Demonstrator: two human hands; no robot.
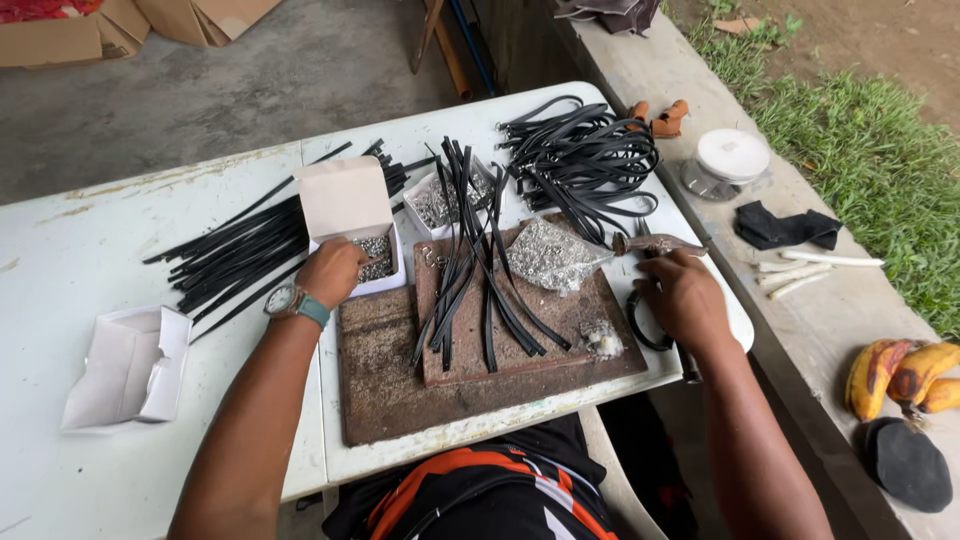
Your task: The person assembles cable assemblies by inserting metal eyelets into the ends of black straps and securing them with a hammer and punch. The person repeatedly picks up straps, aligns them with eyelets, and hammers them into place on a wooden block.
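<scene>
Left hand: the left hand [330,272] reaches into a small white box [352,215] with its flap up, fingers curled down among the small silver metal pieces [377,252] inside; whether it has pinched any I cannot tell.
Right hand: the right hand [686,297] lies palm down near the right edge of the bench [120,240], fingers bent over a black loop [645,322]; the grip itself is hidden under the hand.
Hammer: a hammer [655,243] lies just beyond the right hand's fingertips, close to the bench edge.
Boards: a large brown board [385,385] lies at the near edge of the bench, with a smaller board [560,330] stacked on it.
Strips on board: a bundle of black strips [480,270] lies fanned over the smaller board, between the two hands.
Bag: a clear bag of silver pieces [550,255] sits on the far right part of the smaller board.
Far pile: looped black strips [580,160] crowd the far right corner, some reaching the edge.
Left pile: straight black strips [240,250] lie left of the white box.
Open room: the left part of the bench is mostly bare, save an opened white box [130,365] near the front.
Ledge: a concrete ledge [800,200] runs along the right, bearing a clear tub with a white lid [728,160], a black cloth [785,228] and bananas [905,375].
</scene>
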